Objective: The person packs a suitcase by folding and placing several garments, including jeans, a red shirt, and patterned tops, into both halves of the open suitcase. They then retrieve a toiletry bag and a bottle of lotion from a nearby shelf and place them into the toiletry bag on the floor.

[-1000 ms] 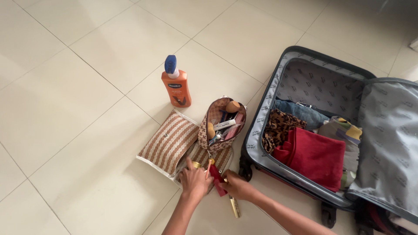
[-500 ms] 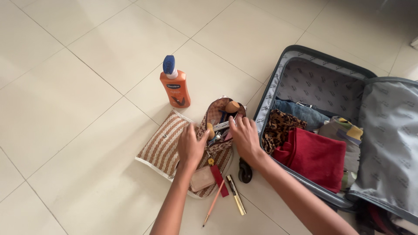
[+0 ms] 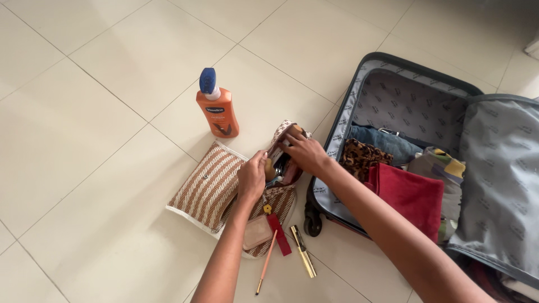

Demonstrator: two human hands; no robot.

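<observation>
A small patterned pouch (image 3: pixel 283 132) stands on the tiled floor, stuffed with cosmetics. My left hand (image 3: pixel 252 175) grips its near rim. My right hand (image 3: pixel 300 153) reaches in from the suitcase side and presses on the pouch's opening, fingers curled over the contents. Just below my left wrist lie a beige compact (image 3: pixel 257 232), a red strap with a small yellow charm (image 3: pixel 278 232), a pencil (image 3: pixel 265 263) and a gold tube (image 3: pixel 302 258). A brown-and-white woven flat bag (image 3: pixel 206 185) lies under and left of the pouch.
An orange lotion bottle (image 3: pixel 216 108) with a blue cap stands behind the woven bag. An open grey suitcase (image 3: pixel 410 101) lies to the right, holding folded clothes, among them a red cloth (image 3: pixel 412 196) and a leopard-print piece (image 3: pixel 359 157). Its wheel (image 3: pixel 312 220) sits near the gold tube.
Both hands left the small items on the floor and moved up to the pouch. My right hand now covers its opening, and the pouch looks squeezed narrower. The camera shifted slightly.
</observation>
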